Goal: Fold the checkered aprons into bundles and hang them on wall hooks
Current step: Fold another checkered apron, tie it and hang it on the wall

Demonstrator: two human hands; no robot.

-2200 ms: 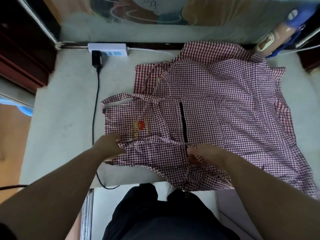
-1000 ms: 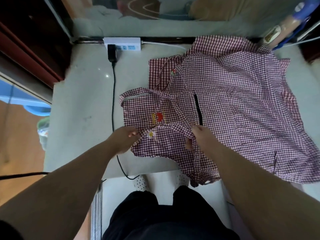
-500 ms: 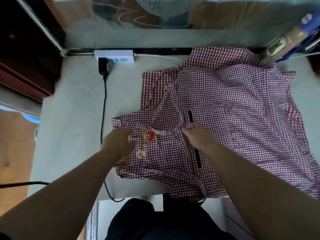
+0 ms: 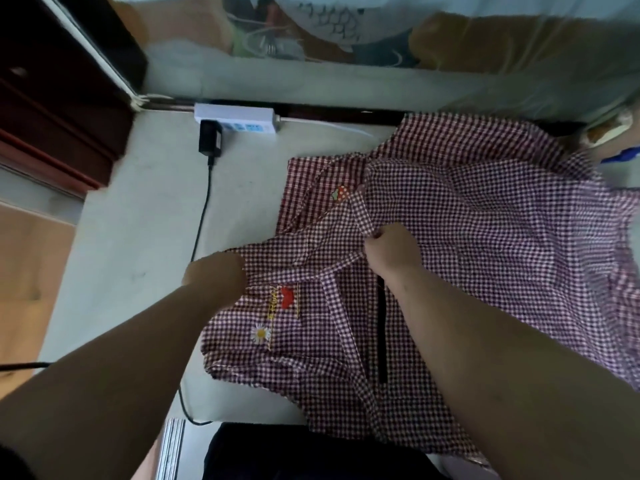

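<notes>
A red-and-white checkered apron [image 4: 311, 341] lies on the pale table [image 4: 138, 237], its bib with a daisy and a red patch facing me. My left hand [image 4: 216, 277] grips the bib's left top edge. My right hand [image 4: 389, 249] pinches a fold of the same cloth near the middle. More checkered apron cloth [image 4: 485, 209] spreads out to the right and behind, one piece with a strawberry patch. No wall hooks are in view.
A white power strip [image 4: 235, 121] with a black plug sits at the table's far edge; its black cable [image 4: 202, 216] runs down the table past my left hand. Dark wooden furniture [image 4: 52, 98] stands at the left. A blue-and-white object [image 4: 620, 140] pokes in at the far right.
Both hands have carried the apron's near edge away from me, over the bib. The fold now sits farther up the table, and the daisy patch lies exposed below my hands.
</notes>
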